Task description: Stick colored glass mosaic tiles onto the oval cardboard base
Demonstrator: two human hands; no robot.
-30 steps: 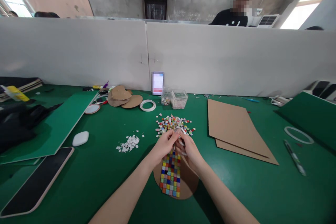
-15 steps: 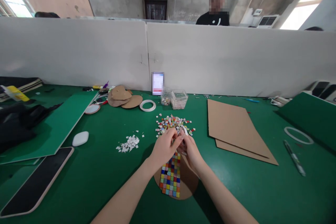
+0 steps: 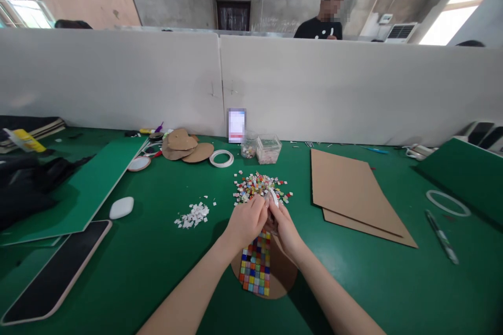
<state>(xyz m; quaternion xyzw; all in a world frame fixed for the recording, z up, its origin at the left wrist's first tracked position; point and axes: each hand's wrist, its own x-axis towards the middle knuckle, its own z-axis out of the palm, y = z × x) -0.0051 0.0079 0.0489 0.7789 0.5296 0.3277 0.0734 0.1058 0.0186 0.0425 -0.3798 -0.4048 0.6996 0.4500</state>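
Note:
My left hand (image 3: 247, 218) and my right hand (image 3: 286, 226) meet above the mosaic, fingers closed. A white roll of tape (image 3: 274, 198) shows between the fingertips, in my right hand; what my left fingers pinch is too small to make out. Below them, rows of coloured square tiles (image 3: 255, 267) cover part of a round cardboard piece (image 3: 285, 275). Just beyond my fingers lies a pile of loose coloured tiles (image 3: 255, 183). To the left is a small heap of white paper bits (image 3: 194, 215).
White rings (image 3: 221, 158), clear containers (image 3: 269, 149) and a propped phone (image 3: 236, 125) stand at the back. Cardboard sheets (image 3: 349, 188) and a pen (image 3: 441, 237) lie right, a dark phone-shaped slab (image 3: 58, 272) left. A person (image 3: 324, 15) is beyond the partition.
My fingers have shifted slightly, the left ones drawing closer together beside the white roll. Beyond the partition, the person has moved a little and a hand now shows.

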